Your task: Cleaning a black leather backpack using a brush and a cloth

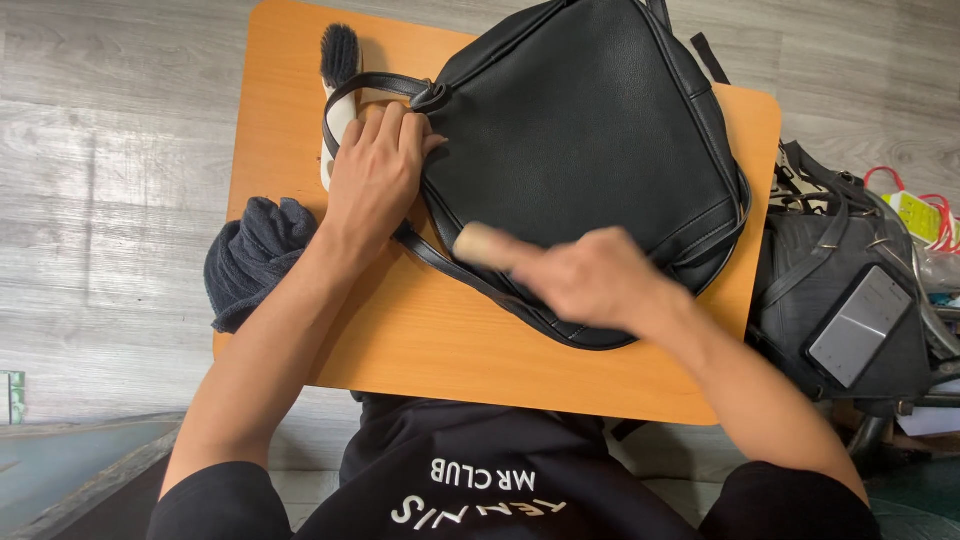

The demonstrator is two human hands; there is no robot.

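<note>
Black leather bag (585, 130) flat on table, blurred wooden-handled tool (485, 245) over it.

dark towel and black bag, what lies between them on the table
In the head view, the left hand and forearm lie between the dark towel and black bag.

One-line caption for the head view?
Left hand steadies a black leather bag on an orange table while the right hand moves a wooden-handled tool.

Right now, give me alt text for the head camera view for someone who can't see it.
A person's left hand presses on a black leather bag lying on an orange table, while the blurred right hand holds a tan wooden handle over it. A dark cloth and a black-bristled brush lie at the left; another black bag sits beside the table.
</note>
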